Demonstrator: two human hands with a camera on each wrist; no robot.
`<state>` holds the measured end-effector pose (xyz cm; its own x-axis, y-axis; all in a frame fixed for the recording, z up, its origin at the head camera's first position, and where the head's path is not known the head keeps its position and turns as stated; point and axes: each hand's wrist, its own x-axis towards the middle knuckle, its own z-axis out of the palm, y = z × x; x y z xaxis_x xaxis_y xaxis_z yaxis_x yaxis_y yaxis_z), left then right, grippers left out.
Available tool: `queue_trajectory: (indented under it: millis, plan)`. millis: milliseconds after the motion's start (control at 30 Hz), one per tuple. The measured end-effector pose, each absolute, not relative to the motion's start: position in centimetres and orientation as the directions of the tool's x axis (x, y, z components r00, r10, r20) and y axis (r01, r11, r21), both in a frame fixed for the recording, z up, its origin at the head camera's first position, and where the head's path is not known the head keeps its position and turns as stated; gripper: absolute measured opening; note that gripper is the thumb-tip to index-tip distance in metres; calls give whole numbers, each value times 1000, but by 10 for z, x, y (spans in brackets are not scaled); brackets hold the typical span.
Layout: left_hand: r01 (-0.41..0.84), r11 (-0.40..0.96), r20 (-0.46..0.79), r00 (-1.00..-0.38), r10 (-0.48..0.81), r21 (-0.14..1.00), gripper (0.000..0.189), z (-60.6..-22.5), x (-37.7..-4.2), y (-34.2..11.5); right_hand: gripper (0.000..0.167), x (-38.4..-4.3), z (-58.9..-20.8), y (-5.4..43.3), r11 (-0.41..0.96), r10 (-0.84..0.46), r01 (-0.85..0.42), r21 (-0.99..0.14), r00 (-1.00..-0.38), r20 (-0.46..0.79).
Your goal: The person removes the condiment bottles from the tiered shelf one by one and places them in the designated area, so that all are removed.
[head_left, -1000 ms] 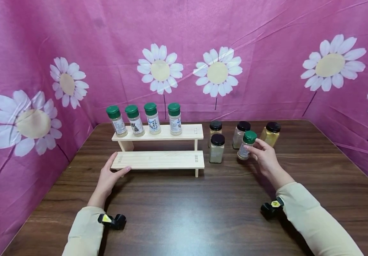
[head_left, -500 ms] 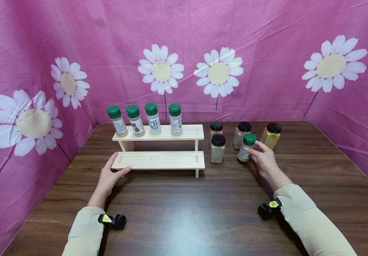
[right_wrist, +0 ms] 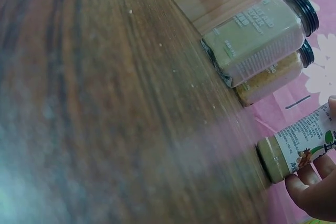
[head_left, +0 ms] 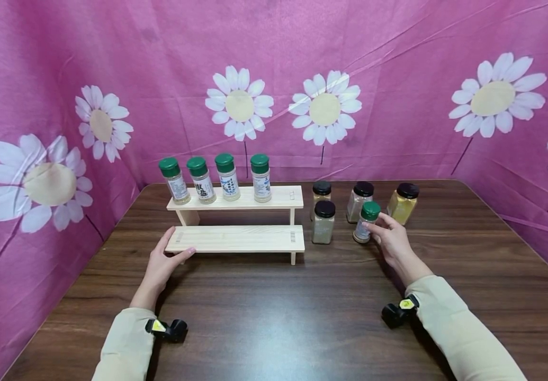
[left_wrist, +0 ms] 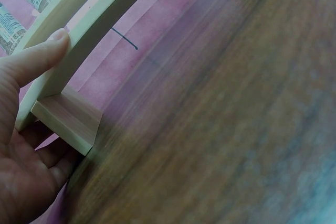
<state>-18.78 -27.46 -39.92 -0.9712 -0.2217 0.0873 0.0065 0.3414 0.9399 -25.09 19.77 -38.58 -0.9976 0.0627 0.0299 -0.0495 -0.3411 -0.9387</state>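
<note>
My right hand [head_left: 394, 244] holds a small spice shaker [head_left: 361, 230] with a green cap, fingers and thumb about its sides. In the right wrist view the shaker's label [right_wrist: 310, 135] faces the camera and its base is right at the tabletop. My left hand [head_left: 160, 267] grips the left end of the two-tier wooden rack [head_left: 235, 238]. In the left wrist view its thumb [left_wrist: 50, 51] lies along the lower board's edge, with fingers round the end by the leg [left_wrist: 65, 124]. Several green-capped shakers [head_left: 228, 182] stand in a row on the upper tier.
Black-lidded square jars stand right of the rack: a front greyish jar [head_left: 323, 227], one behind it [head_left: 321, 189], a pale jar [head_left: 357, 200] behind the held shaker, and a yellow jar [head_left: 402, 205] farther right. Pink flowered cloth [head_left: 274, 148] hangs behind the wooden table [head_left: 264, 323].
My right hand has moved slightly down and left with the green-capped shaker, bringing it to the tabletop in front of the pale jar. The left hand has stayed on the rack.
</note>
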Motion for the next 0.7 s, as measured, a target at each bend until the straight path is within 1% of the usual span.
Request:
queue_trajectory:
  millis: [700]
  plan:
    - [-4, 350, 77, -973, -217, 937, 83, -397, -186, -274, 24, -249, -389, 198, -315, 50, -55, -947, -998, 41]
